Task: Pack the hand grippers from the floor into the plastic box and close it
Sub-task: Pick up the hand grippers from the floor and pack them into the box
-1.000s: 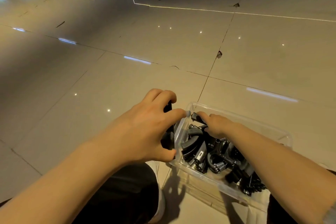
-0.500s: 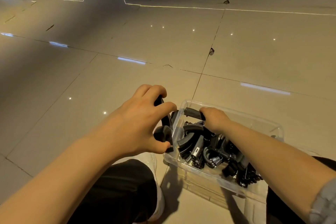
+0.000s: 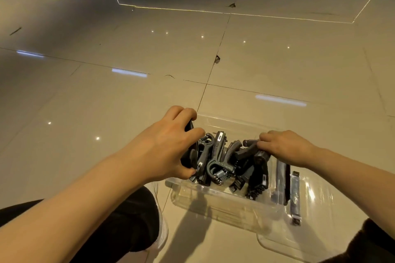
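Clear plastic box (image 3: 220, 200) on the glossy beige tiled floor (image 3: 106, 102) holds black hand grippers (image 3: 215, 162). The left hand (image 3: 171, 145) grips one at the box's left edge; the right hand (image 3: 284, 147) pinches another's handle inside.

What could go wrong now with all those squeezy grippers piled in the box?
The hand grippers stand jumbled above the clear plastic box rim, so the lid lying beside it may not shut flat. The left hand holds one at the box's left edge; it could slip outside. The right hand's fingers sit among handles and springs and might get pinched.
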`<act>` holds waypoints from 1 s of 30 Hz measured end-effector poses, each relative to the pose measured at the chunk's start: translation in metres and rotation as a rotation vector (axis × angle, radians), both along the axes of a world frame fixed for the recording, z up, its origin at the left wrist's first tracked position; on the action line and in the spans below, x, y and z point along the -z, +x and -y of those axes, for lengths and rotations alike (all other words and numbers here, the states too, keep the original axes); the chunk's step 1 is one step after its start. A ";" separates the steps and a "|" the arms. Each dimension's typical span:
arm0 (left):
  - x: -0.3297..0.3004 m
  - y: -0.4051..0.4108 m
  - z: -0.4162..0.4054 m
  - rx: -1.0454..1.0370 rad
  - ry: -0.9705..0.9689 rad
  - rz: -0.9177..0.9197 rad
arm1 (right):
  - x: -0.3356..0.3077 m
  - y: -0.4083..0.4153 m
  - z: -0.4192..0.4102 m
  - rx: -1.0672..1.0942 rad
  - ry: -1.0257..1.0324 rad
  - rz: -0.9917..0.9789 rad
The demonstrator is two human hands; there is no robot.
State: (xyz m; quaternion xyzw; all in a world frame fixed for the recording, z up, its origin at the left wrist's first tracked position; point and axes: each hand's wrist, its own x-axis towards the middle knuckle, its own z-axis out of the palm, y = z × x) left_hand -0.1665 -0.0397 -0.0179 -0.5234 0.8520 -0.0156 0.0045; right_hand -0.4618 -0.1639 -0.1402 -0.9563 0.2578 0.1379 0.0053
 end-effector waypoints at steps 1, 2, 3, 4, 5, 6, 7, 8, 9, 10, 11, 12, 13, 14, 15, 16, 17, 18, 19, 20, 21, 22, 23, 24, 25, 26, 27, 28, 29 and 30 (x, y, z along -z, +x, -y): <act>0.001 -0.005 -0.002 0.001 0.003 -0.005 | 0.001 -0.002 -0.004 -0.035 -0.037 -0.019; 0.003 -0.009 -0.003 0.003 0.010 -0.008 | 0.002 -0.001 -0.008 -0.059 -0.048 -0.061; 0.005 -0.012 -0.004 0.006 0.021 -0.007 | 0.005 0.001 -0.013 -0.074 -0.038 -0.106; 0.006 -0.015 -0.005 0.007 0.034 -0.001 | 0.009 0.004 -0.018 -0.086 -0.034 -0.179; 0.007 -0.017 -0.007 0.009 0.044 0.007 | 0.013 0.007 -0.023 -0.098 -0.006 -0.265; 0.008 -0.018 -0.008 0.009 0.053 0.015 | 0.014 0.010 -0.027 -0.097 0.027 -0.350; 0.010 -0.018 -0.010 0.007 0.060 0.019 | 0.015 0.013 -0.028 -0.096 0.054 -0.406; 0.011 -0.018 -0.013 0.000 0.068 0.021 | 0.016 0.016 -0.030 -0.087 0.073 -0.445; 0.012 -0.017 -0.015 -0.009 0.074 0.022 | 0.016 0.018 -0.031 -0.073 0.088 -0.472; 0.013 -0.016 -0.017 -0.018 0.080 0.022 | 0.016 0.020 -0.032 -0.067 0.103 -0.487; 0.015 -0.015 -0.019 -0.025 0.081 0.023 | 0.016 0.021 -0.032 -0.069 0.123 -0.491; 0.016 -0.015 -0.020 -0.029 0.080 0.025 | 0.017 0.022 -0.033 -0.070 0.139 -0.487; 0.016 -0.014 -0.021 -0.035 0.077 0.026 | 0.017 0.023 -0.034 -0.074 0.147 -0.480; 0.017 -0.013 -0.021 -0.040 0.074 0.026 | 0.017 0.024 -0.035 -0.075 0.152 -0.479; 0.017 -0.012 -0.022 -0.044 0.072 0.025 | 0.018 0.026 -0.035 -0.071 0.156 -0.478; 0.017 -0.011 -0.022 -0.047 0.070 0.025 | 0.019 0.027 -0.036 -0.065 0.157 -0.476; 0.017 -0.011 -0.022 -0.048 0.072 0.024 | 0.020 0.029 -0.036 -0.061 0.153 -0.462; 0.017 -0.010 -0.022 -0.048 0.073 0.026 | 0.021 0.030 -0.038 -0.064 0.139 -0.423; 0.016 -0.010 -0.021 -0.044 0.068 0.034 | 0.021 0.032 -0.039 -0.071 0.118 -0.363; 0.015 -0.011 -0.020 -0.038 0.056 0.045 | 0.022 0.035 -0.040 -0.076 0.105 -0.295; 0.014 -0.011 -0.020 -0.031 0.041 0.052 | 0.024 0.037 -0.042 -0.081 0.110 -0.235; 0.014 -0.011 -0.019 -0.028 0.029 0.047 | 0.027 0.039 -0.044 -0.091 0.132 -0.197; 0.013 -0.011 -0.019 -0.030 0.018 0.030 | 0.030 0.040 -0.045 -0.102 0.163 -0.185; 0.012 -0.011 -0.019 -0.034 0.006 0.005 | 0.036 0.040 -0.046 -0.112 0.191 -0.205; 0.012 -0.010 -0.020 -0.040 -0.007 -0.019 | 0.040 0.039 -0.044 -0.119 0.207 -0.228; 0.011 -0.009 -0.020 -0.047 -0.019 -0.035 | 0.043 0.037 -0.041 -0.116 0.216 -0.237; 0.011 -0.007 -0.021 -0.056 -0.030 -0.043 | 0.045 0.035 -0.035 -0.108 0.220 -0.231; 0.012 -0.006 -0.022 -0.068 -0.039 -0.047 | 0.046 0.034 -0.030 -0.102 0.215 -0.224; 0.012 -0.004 -0.023 -0.082 -0.045 -0.050 | 0.045 0.034 -0.024 -0.103 0.201 -0.232; 0.012 -0.003 -0.023 -0.095 -0.050 -0.054 | 0.044 0.035 -0.019 -0.104 0.188 -0.256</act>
